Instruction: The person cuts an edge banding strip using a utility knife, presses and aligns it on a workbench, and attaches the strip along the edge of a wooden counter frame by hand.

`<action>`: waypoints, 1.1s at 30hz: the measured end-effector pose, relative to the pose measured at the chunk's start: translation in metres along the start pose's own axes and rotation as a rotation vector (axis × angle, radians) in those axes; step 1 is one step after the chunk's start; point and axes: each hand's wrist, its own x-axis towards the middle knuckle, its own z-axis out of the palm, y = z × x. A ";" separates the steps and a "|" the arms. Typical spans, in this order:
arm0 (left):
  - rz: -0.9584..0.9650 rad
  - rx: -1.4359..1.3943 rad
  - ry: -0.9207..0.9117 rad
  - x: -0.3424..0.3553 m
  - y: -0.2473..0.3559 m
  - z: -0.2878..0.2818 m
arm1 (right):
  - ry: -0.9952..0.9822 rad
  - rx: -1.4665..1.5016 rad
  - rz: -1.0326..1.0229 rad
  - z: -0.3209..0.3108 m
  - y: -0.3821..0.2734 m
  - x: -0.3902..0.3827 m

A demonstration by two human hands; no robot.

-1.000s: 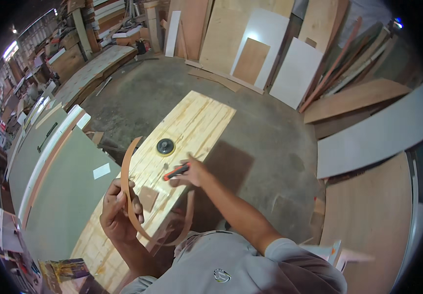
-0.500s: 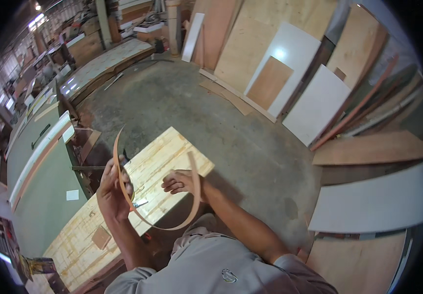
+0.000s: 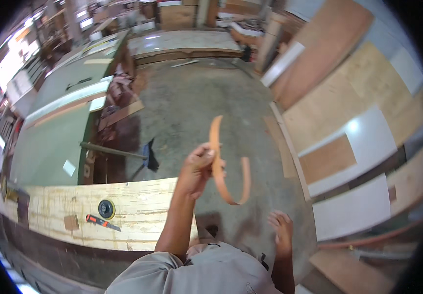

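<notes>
My left hand [image 3: 197,170] is raised past the right end of the bench, over the floor. Its fingers and thumb pinch a thin, curled tan wood edging strip [image 3: 218,179], whose free end bends round and up on the right. Lower and farther right, my right hand [image 3: 281,226] hangs apart from the strip, its fingers loosely extended and holding nothing. On the pale wooden workbench [image 3: 143,206] to the left lie an orange and black utility knife [image 3: 102,222], a round black disc [image 3: 106,209] and a small brown wood piece [image 3: 71,223].
A large green-topped table [image 3: 49,147] fills the left side. Between it and the bench a broom-like tool with a dark head [image 3: 149,156] sticks out over the concrete floor [image 3: 182,103]. Boards lean on the right, including a white panel [image 3: 353,208]. A low slab [image 3: 187,43] lies at the back.
The view has swung right and away from the bench. My left hand still holds the strip, now over the floor. My right hand has dropped away to the right. The knife and disc now show.
</notes>
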 end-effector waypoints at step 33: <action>0.358 0.204 0.945 0.436 -0.060 -0.033 | -1.283 -0.537 -0.340 0.275 -0.254 0.518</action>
